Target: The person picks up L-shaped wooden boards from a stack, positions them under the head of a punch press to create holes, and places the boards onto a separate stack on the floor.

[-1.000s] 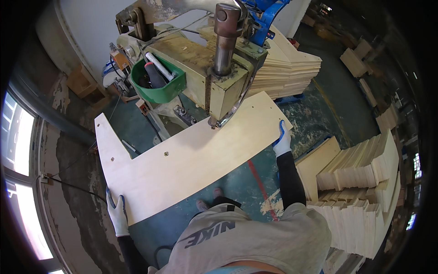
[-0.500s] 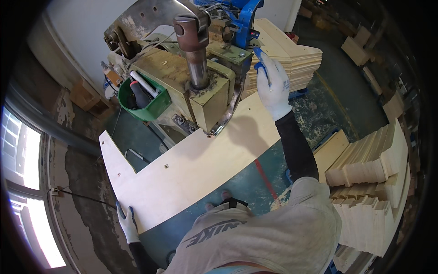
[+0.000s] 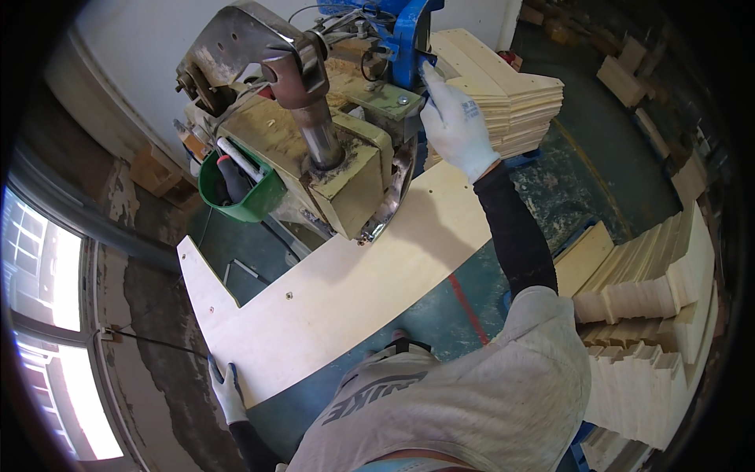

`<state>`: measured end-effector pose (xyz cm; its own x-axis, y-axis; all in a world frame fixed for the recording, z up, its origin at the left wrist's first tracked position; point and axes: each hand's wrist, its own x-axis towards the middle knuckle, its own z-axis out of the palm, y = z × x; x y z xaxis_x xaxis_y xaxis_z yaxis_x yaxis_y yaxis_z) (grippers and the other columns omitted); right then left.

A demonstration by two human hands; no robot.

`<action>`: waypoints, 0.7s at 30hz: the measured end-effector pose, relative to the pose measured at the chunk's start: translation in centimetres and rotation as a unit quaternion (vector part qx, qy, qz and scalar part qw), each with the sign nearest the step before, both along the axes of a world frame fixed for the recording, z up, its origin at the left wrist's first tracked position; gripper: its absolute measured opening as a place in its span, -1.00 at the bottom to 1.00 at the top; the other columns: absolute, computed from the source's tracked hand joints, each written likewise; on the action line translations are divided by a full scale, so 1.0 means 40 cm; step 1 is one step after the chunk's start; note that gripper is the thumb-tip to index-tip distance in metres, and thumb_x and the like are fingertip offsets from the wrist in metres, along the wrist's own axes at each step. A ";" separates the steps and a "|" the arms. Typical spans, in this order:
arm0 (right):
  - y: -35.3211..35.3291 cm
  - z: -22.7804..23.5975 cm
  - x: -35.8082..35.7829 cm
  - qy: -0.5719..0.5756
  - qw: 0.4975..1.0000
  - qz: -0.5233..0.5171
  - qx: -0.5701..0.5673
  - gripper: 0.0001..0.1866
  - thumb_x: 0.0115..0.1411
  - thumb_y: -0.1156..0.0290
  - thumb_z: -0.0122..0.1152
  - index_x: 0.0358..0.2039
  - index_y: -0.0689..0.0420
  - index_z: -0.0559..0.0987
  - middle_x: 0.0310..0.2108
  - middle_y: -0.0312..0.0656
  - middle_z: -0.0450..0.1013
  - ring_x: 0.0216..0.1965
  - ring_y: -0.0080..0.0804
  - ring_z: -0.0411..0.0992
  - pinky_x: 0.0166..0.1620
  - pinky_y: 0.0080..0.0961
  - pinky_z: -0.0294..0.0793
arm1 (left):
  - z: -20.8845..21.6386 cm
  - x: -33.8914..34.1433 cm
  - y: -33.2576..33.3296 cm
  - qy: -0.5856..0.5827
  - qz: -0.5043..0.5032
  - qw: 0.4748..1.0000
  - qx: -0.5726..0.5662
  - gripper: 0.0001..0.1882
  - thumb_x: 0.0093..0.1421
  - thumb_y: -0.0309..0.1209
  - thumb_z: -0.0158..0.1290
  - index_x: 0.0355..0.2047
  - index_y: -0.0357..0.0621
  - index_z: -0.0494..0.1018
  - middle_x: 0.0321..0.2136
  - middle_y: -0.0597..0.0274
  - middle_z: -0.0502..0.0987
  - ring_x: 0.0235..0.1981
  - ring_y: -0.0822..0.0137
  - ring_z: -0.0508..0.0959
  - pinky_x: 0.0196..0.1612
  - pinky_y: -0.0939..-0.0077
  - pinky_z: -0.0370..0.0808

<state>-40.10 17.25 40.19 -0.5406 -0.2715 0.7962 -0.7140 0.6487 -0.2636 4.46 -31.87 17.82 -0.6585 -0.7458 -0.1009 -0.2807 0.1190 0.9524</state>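
Note:
A pale, angular plywood panel (image 3: 338, 307) with several small metal inserts and holes lies under the head of a worn green-yellow press machine (image 3: 350, 200). My left hand (image 3: 228, 391), in a white glove with blue fingertips, grips the panel's lower left corner, its fingers along the edge. My right hand (image 3: 458, 134), also gloved, is raised at the machine's right side, above the panel's far right end. Its index finger stretches up by the machine's blue part (image 3: 406, 51); the other fingers are partly hidden. It holds nothing that I can see.
A green bin (image 3: 250, 200) with a dark-handled tool hangs on the machine's left. Stacked plywood panels (image 3: 511, 110) stand behind the right hand. More stacked wood pieces (image 3: 637, 275) rise at my right. A window (image 3: 47, 267) is at the left.
My right hand has moved slightly left and up, toward the machine's side and blue part. The panel and my left hand appear shifted slightly right and down as the view moves.

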 end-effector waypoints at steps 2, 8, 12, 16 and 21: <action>0.006 0.003 -0.002 -0.004 1.000 0.006 -0.004 -0.43 0.25 0.46 0.03 0.30 0.24 0.37 -0.30 0.13 0.49 -0.22 0.12 0.46 -0.11 -0.09 0.43 | -0.010 0.003 -0.008 -0.006 -0.004 1.000 -0.017 -0.31 0.36 -0.52 0.06 0.43 -0.36 0.07 0.43 0.13 0.15 0.38 0.33 0.22 0.34 0.51 0.23; 0.011 -0.005 -0.012 0.001 1.000 0.011 0.000 -0.44 0.26 0.44 0.04 0.28 0.25 0.37 -0.28 0.12 0.50 -0.21 0.13 0.46 -0.11 -0.08 0.44 | -0.007 0.008 -0.010 0.010 -0.001 1.000 0.005 -0.31 0.37 -0.52 0.06 0.44 -0.33 0.07 0.43 0.15 0.15 0.36 0.34 0.23 0.32 0.51 0.27; 0.019 -0.015 -0.022 0.014 1.000 0.012 -0.003 -0.44 0.26 0.43 0.04 0.28 0.27 0.36 -0.28 0.10 0.50 -0.22 0.13 0.47 -0.12 -0.07 0.44 | 0.010 -0.012 0.012 0.007 0.000 1.000 0.021 -0.31 0.37 -0.52 0.06 0.44 -0.32 0.07 0.42 0.16 0.16 0.35 0.34 0.25 0.31 0.51 0.29; 0.012 -0.016 -0.010 -0.041 0.999 0.016 -0.007 -0.47 0.29 0.42 0.04 0.27 0.29 0.37 -0.20 0.14 0.53 -0.16 0.15 0.48 -0.06 -0.09 0.46 | 0.000 0.007 0.002 0.011 0.006 1.000 0.023 -0.31 0.37 -0.53 0.05 0.44 -0.32 0.06 0.42 0.17 0.16 0.34 0.34 0.26 0.31 0.51 0.29; 0.018 -0.056 0.016 0.019 0.994 0.018 -0.107 -0.53 0.28 0.40 0.09 0.19 0.25 0.46 -0.15 0.14 0.54 -0.10 0.11 0.50 -0.01 -0.13 0.48 | -0.005 0.002 0.001 0.012 0.001 1.000 0.011 -0.31 0.37 -0.53 0.05 0.44 -0.32 0.05 0.42 0.17 0.15 0.34 0.35 0.25 0.31 0.51 0.29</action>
